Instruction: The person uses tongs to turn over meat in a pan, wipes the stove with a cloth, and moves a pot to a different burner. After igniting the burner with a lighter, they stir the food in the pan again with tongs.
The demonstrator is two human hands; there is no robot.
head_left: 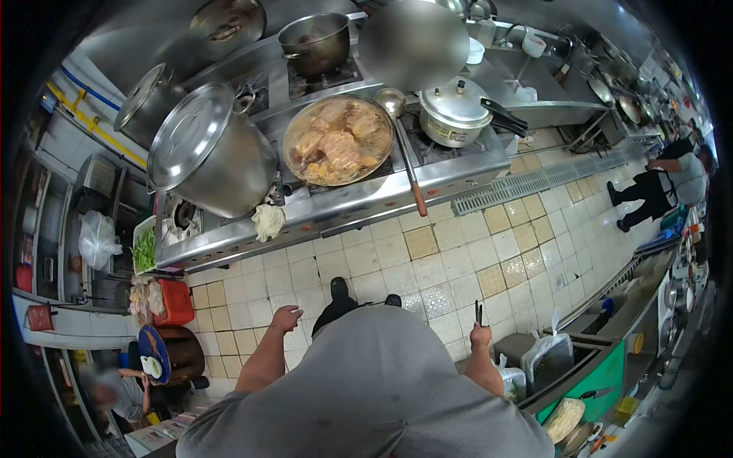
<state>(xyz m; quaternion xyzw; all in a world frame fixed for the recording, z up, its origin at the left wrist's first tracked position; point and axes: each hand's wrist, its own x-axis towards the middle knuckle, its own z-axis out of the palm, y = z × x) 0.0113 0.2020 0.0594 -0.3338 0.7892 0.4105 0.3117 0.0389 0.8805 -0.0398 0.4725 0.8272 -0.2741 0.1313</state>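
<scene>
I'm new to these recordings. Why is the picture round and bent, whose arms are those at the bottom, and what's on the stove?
There is no machine here. One camera sits on a person's head and looks forward and down through a very wide lens, which bends the edges. The grey shirt and arms at the bottom are the wearer's own. The left hand hangs free and holds nothing. The right hand has its fingers closed on a thin dark tool, too small to identify. Ahead, the steel stove carries a wide pan of browned food, a ladle, a pressure cooker and a lidded stockpot. A co-worker stands far right.
</scene>
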